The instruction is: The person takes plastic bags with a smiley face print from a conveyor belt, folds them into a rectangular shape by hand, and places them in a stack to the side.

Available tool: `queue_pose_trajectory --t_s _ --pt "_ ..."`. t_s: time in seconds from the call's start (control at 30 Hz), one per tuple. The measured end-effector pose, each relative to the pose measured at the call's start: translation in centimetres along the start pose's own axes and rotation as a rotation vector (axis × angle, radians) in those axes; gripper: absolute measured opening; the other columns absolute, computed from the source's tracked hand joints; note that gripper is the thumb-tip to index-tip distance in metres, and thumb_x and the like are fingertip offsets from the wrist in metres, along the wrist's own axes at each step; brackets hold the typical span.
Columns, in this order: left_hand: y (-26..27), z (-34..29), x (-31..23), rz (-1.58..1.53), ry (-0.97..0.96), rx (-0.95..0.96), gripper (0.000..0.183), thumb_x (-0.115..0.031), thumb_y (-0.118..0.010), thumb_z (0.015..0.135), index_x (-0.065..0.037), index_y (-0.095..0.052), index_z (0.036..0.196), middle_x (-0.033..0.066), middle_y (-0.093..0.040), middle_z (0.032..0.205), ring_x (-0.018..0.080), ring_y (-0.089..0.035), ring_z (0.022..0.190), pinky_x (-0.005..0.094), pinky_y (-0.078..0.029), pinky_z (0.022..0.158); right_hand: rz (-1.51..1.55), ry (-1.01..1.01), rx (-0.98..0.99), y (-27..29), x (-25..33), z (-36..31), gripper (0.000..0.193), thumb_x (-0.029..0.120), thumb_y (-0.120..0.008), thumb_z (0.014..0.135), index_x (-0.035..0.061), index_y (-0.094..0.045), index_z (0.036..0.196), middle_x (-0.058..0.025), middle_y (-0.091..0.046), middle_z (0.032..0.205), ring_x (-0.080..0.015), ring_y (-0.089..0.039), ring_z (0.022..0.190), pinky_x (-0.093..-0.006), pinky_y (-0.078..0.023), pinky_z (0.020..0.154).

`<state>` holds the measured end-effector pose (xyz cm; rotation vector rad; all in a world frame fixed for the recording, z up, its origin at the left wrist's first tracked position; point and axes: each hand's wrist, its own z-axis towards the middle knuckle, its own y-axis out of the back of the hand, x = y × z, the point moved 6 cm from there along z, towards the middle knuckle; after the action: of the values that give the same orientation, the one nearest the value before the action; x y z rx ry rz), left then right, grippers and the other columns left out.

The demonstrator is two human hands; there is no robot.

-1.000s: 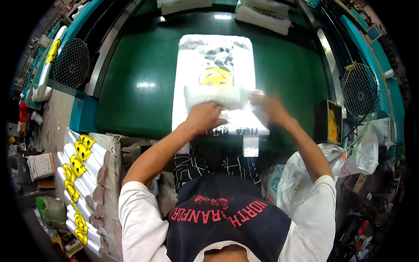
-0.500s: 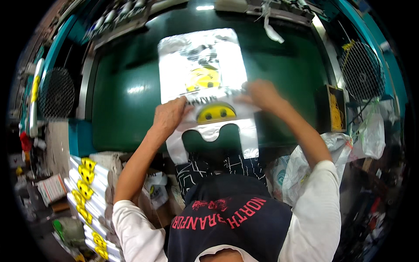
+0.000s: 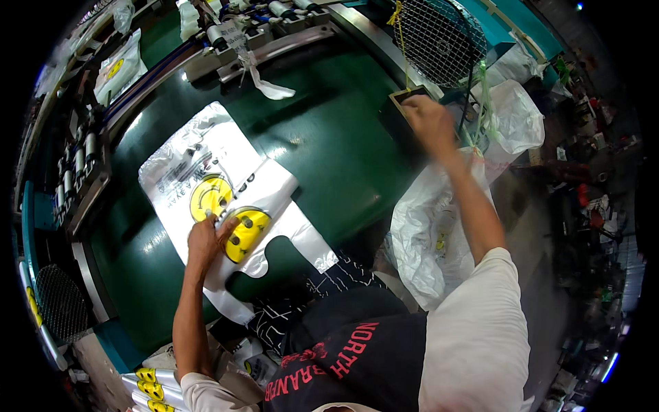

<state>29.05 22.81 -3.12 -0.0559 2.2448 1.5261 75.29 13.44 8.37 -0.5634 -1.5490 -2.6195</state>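
Note:
A stack of white plastic carrier bags (image 3: 185,161) with yellow smiley prints lies at a slant on the green work surface. Its near part, with the handles, is folded up over the rest. My left hand (image 3: 206,240) grips the fold, thumb and fingers pressed on the film beside the printed face. Off to the right, my right hand (image 3: 431,126) is at the mouth of a small dark box (image 3: 395,113) fixed by the table's edge. Its fingers are curled together, and what they hold, if anything, is hidden.
Metal rollers and clamps (image 3: 274,51) line the far edge of the green surface (image 3: 336,151). A wire fan guard (image 3: 436,41) stands behind the box. A large white plastic sack (image 3: 432,233) hangs at my right. Rolled printed bags (image 3: 154,391) are stacked at lower left.
My right hand has left the bags and moved right to the box. My left hand stays on the fold. The view has turned toward the right.

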Motion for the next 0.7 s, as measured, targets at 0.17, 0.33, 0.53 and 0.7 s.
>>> queue_pose_trajectory --t_s 0.17,0.33,0.53,0.7 --pt "-2.5 -3.8 -3.6 -0.884 0.066 0.131 0.056 -0.047 -0.047 0.095 0.004 -0.066 0.086 0.0074 -0.065 0.071 0.0096 -0.058 0.059 0.0245 -0.045 0.053 -0.334 -0.172 0.167 -3.2 -8.8 -0.3 0.022 0.027 -0.064 0.081 0.0096 -0.069 0.095 -0.0099 -0.067 0.093 -0.0306 -0.064 0.086 -0.0404 -0.050 0.073" --pt "-2.3 -9.4 -5.7 -1.464 0.130 0.285 0.052 -0.045 -0.056 0.091 0.003 -0.056 0.112 0.0110 -0.068 0.095 0.0149 -0.068 0.078 0.0265 -0.055 0.071 -0.149 -0.041 -0.021 -1.2 -8.8 -0.4 0.022 0.027 -0.065 0.080 0.0100 -0.071 0.093 -0.0071 -0.068 0.102 -0.0298 -0.064 0.090 -0.0399 -0.051 0.076" --pt "-1.7 -12.2 -8.8 -1.601 -0.045 0.300 0.057 -0.042 -0.071 0.080 -0.001 -0.053 0.116 0.0094 -0.067 0.104 0.0176 -0.067 0.088 0.0322 -0.055 0.079 -0.068 -0.056 -0.020 0.5 -8.3 -0.2 0.021 0.024 -0.064 0.080 0.0077 -0.071 0.091 -0.0057 -0.068 0.105 -0.0307 -0.064 0.090 -0.0403 -0.051 0.078" --pt "0.5 -12.1 -10.8 -1.653 -0.235 0.161 0.048 -0.038 -0.062 0.089 -0.002 -0.052 0.117 0.0105 -0.066 0.106 0.0188 -0.067 0.092 0.0325 -0.055 0.081 -0.095 0.014 -0.028 2.5 -7.3 0.3 0.020 0.024 -0.064 0.079 0.0077 -0.072 0.088 -0.0080 -0.068 0.105 -0.0313 -0.064 0.089 -0.0402 -0.051 0.078"
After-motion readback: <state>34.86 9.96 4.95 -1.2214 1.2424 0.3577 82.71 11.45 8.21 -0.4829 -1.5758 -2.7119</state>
